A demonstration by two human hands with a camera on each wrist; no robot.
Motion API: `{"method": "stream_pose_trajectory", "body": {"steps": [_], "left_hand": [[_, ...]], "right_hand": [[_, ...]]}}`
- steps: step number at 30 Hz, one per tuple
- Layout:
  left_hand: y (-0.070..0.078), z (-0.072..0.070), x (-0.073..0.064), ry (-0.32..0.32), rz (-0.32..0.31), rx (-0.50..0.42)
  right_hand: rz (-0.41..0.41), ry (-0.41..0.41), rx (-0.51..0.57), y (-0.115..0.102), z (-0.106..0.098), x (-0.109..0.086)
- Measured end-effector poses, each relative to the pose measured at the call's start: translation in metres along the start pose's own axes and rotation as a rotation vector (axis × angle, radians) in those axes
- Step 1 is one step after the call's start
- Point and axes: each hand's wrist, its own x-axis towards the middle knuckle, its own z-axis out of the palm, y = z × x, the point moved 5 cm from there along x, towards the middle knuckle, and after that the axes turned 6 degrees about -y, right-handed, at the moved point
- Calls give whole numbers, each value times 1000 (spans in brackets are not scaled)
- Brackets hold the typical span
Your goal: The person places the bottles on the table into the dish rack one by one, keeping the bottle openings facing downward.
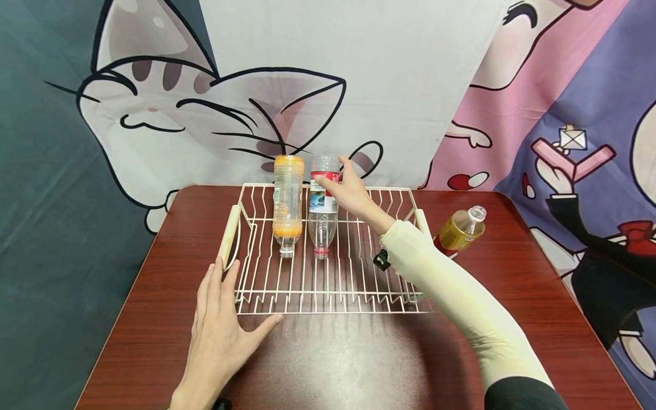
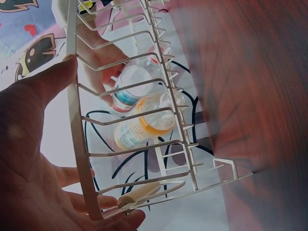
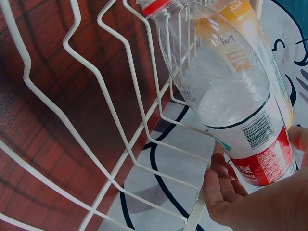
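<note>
My right hand [image 1: 353, 191] holds a clear plastic bottle [image 1: 323, 228] near its base, thumb on one side and fingers on the other. The bottle has a red-and-white label and a red cap, and lies cap toward me on the white wire rack [image 1: 307, 293]. Beside it, apart in the head view, lies an orange-and-clear bottle [image 1: 288, 199] with its neck the same way. My left hand [image 1: 217, 327] is spread at the rack's front left corner. In the left wrist view its thumb [image 2: 62, 72] touches the rack's rim.
A bottle with a yellow label [image 1: 458, 230] and no cap visible stands tilted in view right of the rack. Pale handles [image 1: 229, 233] sit at the rack's sides. The brown table [image 1: 348, 364] backs onto a cartoon-printed cloth [image 1: 400, 85].
</note>
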Motion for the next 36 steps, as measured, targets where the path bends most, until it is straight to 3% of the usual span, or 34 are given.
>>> {"method": "stream_pose_trajectory", "body": {"steps": [15,20,29,36], "left_hand": [[2,1,1,-16,-2,-8],[1,1,-1,-38,-26,-14],[0,-1,0,-41,-38,-26],[-2,0,0,-52,-45,-20]], "right_hand": [[12,4,-38,0,-9,-10],[-25,22,-40,-6,-16,-16],[-73,49,9,-27,-34,-38],[-86,53,30,-21,-43,-59]]}}
